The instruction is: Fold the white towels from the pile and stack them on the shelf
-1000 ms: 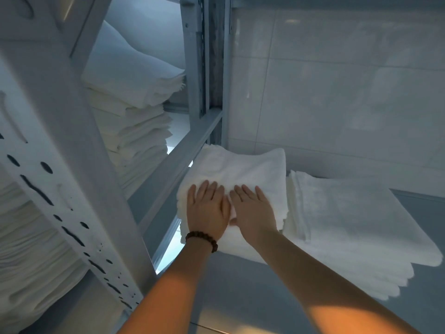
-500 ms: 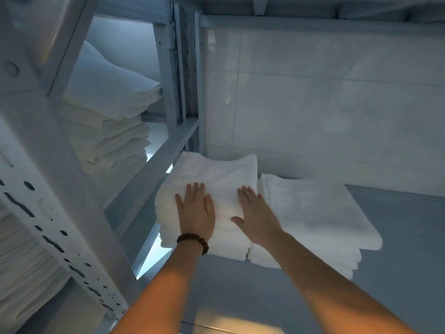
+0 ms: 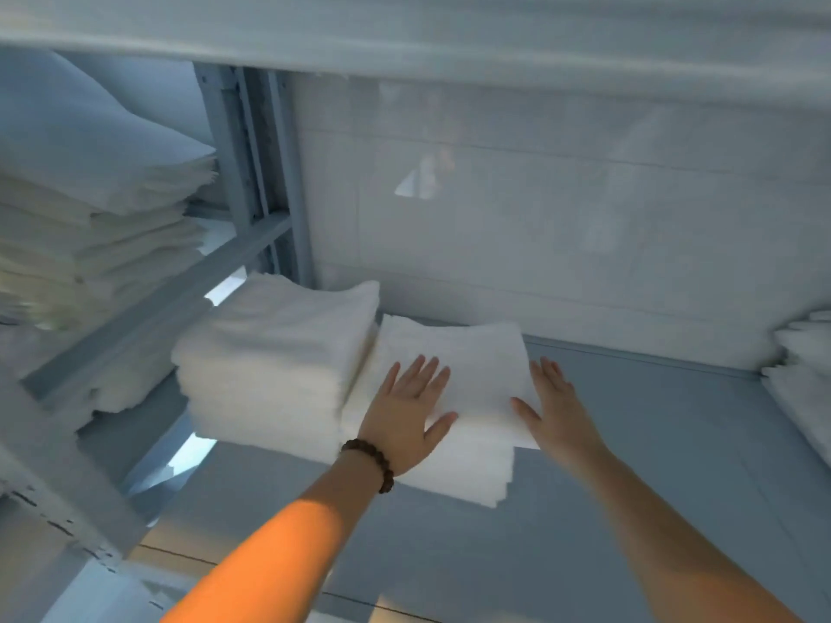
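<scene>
The left grip [image 3: 404, 411], a bare hand with a brown beaded bracelet [image 3: 371, 463] at the wrist, lies flat and released, fingers straight and spread, palm down on the top of a low stack of folded white towels [image 3: 476, 366]. It presses the top towel near the stack's left front part and grasps nothing. The right grip [image 3: 555, 404] is also released, fingers straight and close together, set just beside the right edge of the same stack, with its thumb reaching toward the top towel's front right corner. Whether its palm touches the shelf below cannot be told.

This low stack sits on the grey-blue metal shelf [image 3: 674, 442], close to the white tiled wall [image 3: 539, 218] at the back. Touching its left side stands a taller stack of thick folded white towels [image 3: 279, 353], which rises above it and reaches the shelf's left edge. At the far right edge of the view, well apart from both grips, lie more folded white towels [image 3: 805, 366], partly cut off.

A grey perforated metal upright [image 3: 252, 173] divides this bay from the one on the left, where a high pile of folded white linen [image 3: 90, 195] is stacked. The pale underside of the shelf above [image 3: 404, 29] runs blurred across the top
</scene>
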### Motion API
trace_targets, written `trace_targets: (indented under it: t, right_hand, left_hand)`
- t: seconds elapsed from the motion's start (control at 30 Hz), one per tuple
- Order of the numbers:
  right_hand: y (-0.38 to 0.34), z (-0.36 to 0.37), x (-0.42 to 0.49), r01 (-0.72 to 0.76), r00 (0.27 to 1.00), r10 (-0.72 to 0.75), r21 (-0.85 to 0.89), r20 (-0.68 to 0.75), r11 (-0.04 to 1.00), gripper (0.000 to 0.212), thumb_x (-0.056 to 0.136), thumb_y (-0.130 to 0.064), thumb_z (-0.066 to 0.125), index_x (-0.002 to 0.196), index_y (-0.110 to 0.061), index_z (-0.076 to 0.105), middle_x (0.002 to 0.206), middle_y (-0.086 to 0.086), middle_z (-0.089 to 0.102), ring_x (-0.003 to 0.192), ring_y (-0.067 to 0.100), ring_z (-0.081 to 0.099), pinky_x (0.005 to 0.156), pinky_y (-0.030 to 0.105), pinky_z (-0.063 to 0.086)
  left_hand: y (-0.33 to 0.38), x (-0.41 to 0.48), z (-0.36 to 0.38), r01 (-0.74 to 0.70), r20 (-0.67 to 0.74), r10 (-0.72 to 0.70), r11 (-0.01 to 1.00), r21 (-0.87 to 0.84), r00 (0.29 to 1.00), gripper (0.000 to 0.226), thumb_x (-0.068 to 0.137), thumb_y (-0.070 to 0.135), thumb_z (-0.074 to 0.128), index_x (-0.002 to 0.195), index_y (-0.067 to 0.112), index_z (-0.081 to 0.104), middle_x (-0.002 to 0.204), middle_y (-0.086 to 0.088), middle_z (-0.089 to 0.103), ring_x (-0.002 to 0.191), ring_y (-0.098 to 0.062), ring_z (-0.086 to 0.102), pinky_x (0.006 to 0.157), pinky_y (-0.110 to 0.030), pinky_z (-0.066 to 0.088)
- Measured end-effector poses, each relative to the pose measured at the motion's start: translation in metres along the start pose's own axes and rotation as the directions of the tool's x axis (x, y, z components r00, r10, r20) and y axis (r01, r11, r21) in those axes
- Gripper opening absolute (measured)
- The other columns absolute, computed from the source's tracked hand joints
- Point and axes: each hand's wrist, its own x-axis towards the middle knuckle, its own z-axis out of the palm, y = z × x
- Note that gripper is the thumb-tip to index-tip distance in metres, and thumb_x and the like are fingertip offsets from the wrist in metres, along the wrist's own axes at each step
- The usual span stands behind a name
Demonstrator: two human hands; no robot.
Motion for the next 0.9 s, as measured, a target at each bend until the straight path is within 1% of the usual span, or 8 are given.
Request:
trace_targets:
  t: [0.07,0.2,0.33,0.43,0.5,0.63,0.77,0.9]
  right_hand:
    - [0.023,-0.002,-0.007,-0.048,0.998,0.044,0.098,0.044,0.994,0.07,0.098,-0.039,0.043,0.15,-0.008,0.008,0.16,0.007,0.0,0.147,0.018,-0.003,0.118,0.032,0.003]
    - [0.037,0.009,-0.013,-0.25,0.96,0.174,0.399,0.217,0.882,0.072,0.097,-0.042,0.043,0.151,-0.01,0.006,0.16,0.005,0.005,0.146,0.019,0.011,0.118,0.03,0.011]
    - [0.026,0.029,-0.012,-0.343,0.939,0.216,0.684,0.267,0.644,0.054,0.1,-0.032,0.041,0.148,-0.013,0.026,0.152,0.008,0.033,0.137,0.024,0.035,0.114,0.037,0.026]
    - [0.013,0.039,-0.012,-0.332,0.938,0.239,0.843,0.249,0.422,0.042,0.099,-0.018,0.042,0.141,-0.015,0.039,0.138,0.006,0.05,0.114,0.017,0.05,0.101,0.03,0.036]
    - [0.01,0.043,-0.012,-0.331,0.934,0.259,0.874,0.248,0.357,0.041,0.098,-0.015,0.042,0.14,-0.016,0.042,0.134,0.006,0.053,0.107,0.014,0.051,0.094,0.027,0.037]
    - [-0.002,0.046,-0.006,-0.334,0.931,0.264,0.882,0.253,0.332,0.044,0.099,-0.021,0.042,0.143,-0.016,0.038,0.138,0.005,0.05,0.113,0.018,0.053,0.091,0.026,0.044]
    - [-0.015,0.059,-0.007,-0.362,0.932,0.224,0.757,0.284,0.544,0.056,0.101,-0.031,0.037,0.15,-0.016,0.017,0.153,0.003,0.032,0.137,0.024,0.035,0.114,0.036,0.027]
    - [-0.01,0.059,0.0,-0.392,0.903,0.337,0.836,0.268,0.384,0.058,0.098,-0.035,0.043,0.15,-0.021,0.021,0.151,0.003,0.035,0.135,0.023,0.039,0.112,0.034,0.03]
  left_hand:
    - [0.009,0.001,0.016,-0.034,0.149,0.011,0.988,0.151,0.989,0.067,0.093,0.055,0.021,0.15,0.025,0.003,0.159,0.002,-0.001,0.145,-0.014,-0.009,0.118,-0.041,-0.005]
    - [0.012,0.003,0.025,0.02,0.232,-0.09,0.957,0.288,0.969,0.075,0.087,0.026,0.039,0.15,0.026,-0.003,0.159,-0.001,-0.003,0.145,-0.017,-0.008,0.118,-0.04,-0.008]
    - [0.014,0.005,0.024,0.075,0.244,-0.165,0.937,0.34,0.956,0.08,0.086,0.009,0.04,0.149,0.026,-0.006,0.159,-0.001,-0.004,0.145,-0.019,-0.009,0.118,-0.042,-0.008]
    - [0.014,0.002,0.024,0.077,0.24,-0.172,0.93,0.359,0.955,0.09,0.078,-0.008,0.035,0.149,0.026,-0.007,0.159,-0.002,-0.004,0.145,-0.02,-0.011,0.118,-0.043,-0.007]
    - [0.011,0.0,0.022,0.067,0.23,-0.165,0.922,0.381,0.959,0.091,0.075,-0.013,0.031,0.149,0.025,-0.007,0.159,-0.003,-0.003,0.145,-0.022,-0.011,0.118,-0.044,-0.006]
    - [-0.005,0.009,0.012,0.12,0.15,-0.19,0.917,0.381,0.97,0.087,0.077,-0.013,0.028,0.15,0.023,-0.004,0.159,-0.002,-0.003,0.145,-0.021,-0.012,0.117,-0.041,-0.009]
    - [-0.018,-0.005,0.012,0.161,0.214,-0.253,0.915,0.369,0.944,0.08,0.084,0.006,0.035,0.149,0.018,-0.01,0.158,-0.003,-0.009,0.143,-0.02,-0.019,0.117,-0.04,-0.012]
    - [-0.019,-0.014,0.018,0.137,0.104,-0.177,0.941,0.309,0.979,0.076,0.087,0.04,0.03,0.15,0.013,-0.002,0.158,-0.005,-0.002,0.144,-0.021,-0.016,0.118,-0.044,-0.006]
